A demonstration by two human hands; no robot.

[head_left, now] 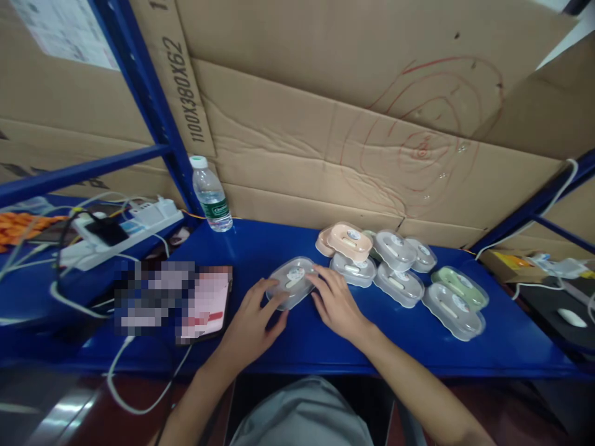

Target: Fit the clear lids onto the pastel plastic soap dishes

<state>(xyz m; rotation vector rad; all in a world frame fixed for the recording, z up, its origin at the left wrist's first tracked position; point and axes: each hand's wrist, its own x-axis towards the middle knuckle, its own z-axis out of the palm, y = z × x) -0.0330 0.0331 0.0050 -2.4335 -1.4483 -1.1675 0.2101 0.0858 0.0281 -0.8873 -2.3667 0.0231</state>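
A grey oval plastic box [292, 282] with a clear lid, a round sticker and a pale bar-shaped mark on top lies before me on the blue table. My left hand [255, 319] has its fingers curved against the box's left and near side, with the thumb held apart. At the box's right end, the fingertips of my right hand [338, 300] touch the edge. Both hands hold the box between them. To the right sit similar boxes: a peach one [349, 241] on top of others, several grey ones [398, 284] and a green one [460, 286].
A water bottle [211, 195] stands at the back left. A phone [207, 303] and a blurred-out item lie left of my hands. Further left are a power strip [121, 238] and white cables. Cardboard [297, 136] walls the table's back; blue frame posts [149, 99] flank it.
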